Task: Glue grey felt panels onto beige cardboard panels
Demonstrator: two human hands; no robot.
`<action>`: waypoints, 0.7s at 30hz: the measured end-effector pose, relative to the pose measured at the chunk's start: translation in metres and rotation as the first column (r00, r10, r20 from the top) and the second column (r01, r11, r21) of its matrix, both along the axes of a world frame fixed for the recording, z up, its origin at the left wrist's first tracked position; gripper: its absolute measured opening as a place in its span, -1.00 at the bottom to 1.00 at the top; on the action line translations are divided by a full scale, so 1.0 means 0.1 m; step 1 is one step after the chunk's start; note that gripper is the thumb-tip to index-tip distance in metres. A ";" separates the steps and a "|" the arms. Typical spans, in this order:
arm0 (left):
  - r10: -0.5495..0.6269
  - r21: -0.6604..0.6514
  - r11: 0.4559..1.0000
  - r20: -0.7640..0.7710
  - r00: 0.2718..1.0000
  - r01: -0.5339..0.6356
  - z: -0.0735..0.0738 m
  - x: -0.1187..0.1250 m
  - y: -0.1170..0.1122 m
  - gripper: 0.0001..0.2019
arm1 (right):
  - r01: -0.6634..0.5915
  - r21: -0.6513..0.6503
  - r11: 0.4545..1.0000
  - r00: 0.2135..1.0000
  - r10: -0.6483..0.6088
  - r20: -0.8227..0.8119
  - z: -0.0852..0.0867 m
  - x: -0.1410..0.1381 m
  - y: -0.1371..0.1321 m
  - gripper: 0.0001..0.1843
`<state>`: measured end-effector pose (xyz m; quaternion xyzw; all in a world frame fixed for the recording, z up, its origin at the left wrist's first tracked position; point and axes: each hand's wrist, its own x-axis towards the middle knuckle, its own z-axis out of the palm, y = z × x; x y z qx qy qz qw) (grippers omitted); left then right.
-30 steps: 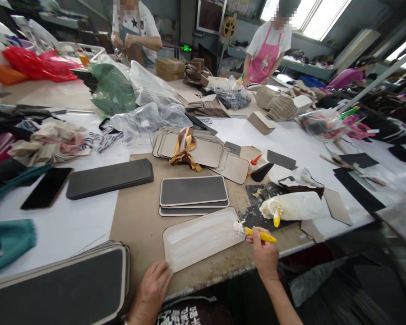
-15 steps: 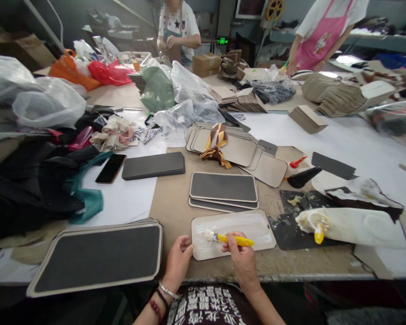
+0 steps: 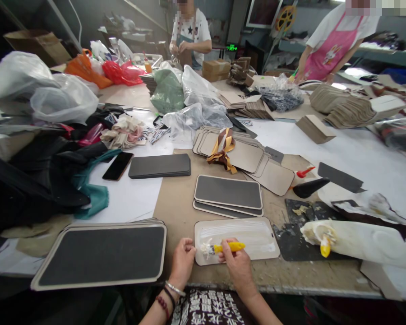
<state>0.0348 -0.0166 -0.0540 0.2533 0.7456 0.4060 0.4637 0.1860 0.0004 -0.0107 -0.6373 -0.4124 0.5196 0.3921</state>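
Observation:
A pale rounded card (image 3: 253, 237) smeared with white glue lies near the table's front edge. My right hand (image 3: 236, 266) is closed on a yellow-handled brush (image 3: 223, 247), whose white bristles rest on the card's left end. My left hand (image 3: 183, 262) has curled fingers pressing on the card's left edge. A short stack of cards with grey pads (image 3: 228, 194) sits just beyond. Right of the card lies a white glue bag with a yellow nozzle (image 3: 355, 239) on a dark glue-stained sheet (image 3: 294, 234).
A larger stack of grey-padded cards (image 3: 101, 255) lies at the front left. Behind are a grey pad stack (image 3: 159, 166), a black phone (image 3: 118, 165), plain cards with a ribbon (image 3: 223, 146), fabric and plastic bags at left. Two other people stand at the far side.
The view has settled downward and left. My right hand has drawn the brush from the card's right end to its left end; my left hand has come up to the card's left edge.

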 end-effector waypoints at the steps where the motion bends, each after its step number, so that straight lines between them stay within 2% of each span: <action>1: 0.000 0.004 1.000 -0.003 1.000 0.000 0.02 0.00 0.00 -0.74 | 0.010 0.027 1.000 0.999 -0.011 0.034 0.03 0.04 0.00 -0.57; 5: -0.027 0.016 0.999 -0.011 1.000 0.028 0.06 0.00 -0.01 -0.71 | 0.015 0.139 0.990 0.999 -0.021 0.047 0.07 0.04 0.14 -0.61; 9: -0.051 0.018 0.998 -0.028 0.998 0.052 0.05 -0.01 -0.02 -0.66 | 0.053 0.183 0.982 0.995 -0.067 0.069 -0.01 0.14 0.30 -0.60; 13: -0.064 0.010 0.998 -0.020 0.998 0.065 0.01 -0.03 -0.02 -0.60 | 0.227 0.197 0.954 0.936 -0.269 0.227 -0.05 0.75 0.34 -0.52; 17: -0.050 -0.009 0.999 -0.004 0.999 0.049 -0.03 -0.04 -0.03 -0.59 | 0.342 0.245 0.907 0.850 -0.410 0.332 0.00 1.37 0.25 -0.46; 19: -0.046 -0.004 0.999 -0.002 0.999 0.046 -0.04 -0.05 -0.03 -0.58 | 0.345 0.268 0.900 0.834 -0.425 0.353 0.03 1.50 0.18 -0.47; 21: -0.054 0.009 0.998 -0.010 0.998 0.054 -0.04 -0.06 -0.02 -0.59 | 0.326 0.277 0.904 0.827 -0.415 0.380 0.04 1.49 0.11 -0.49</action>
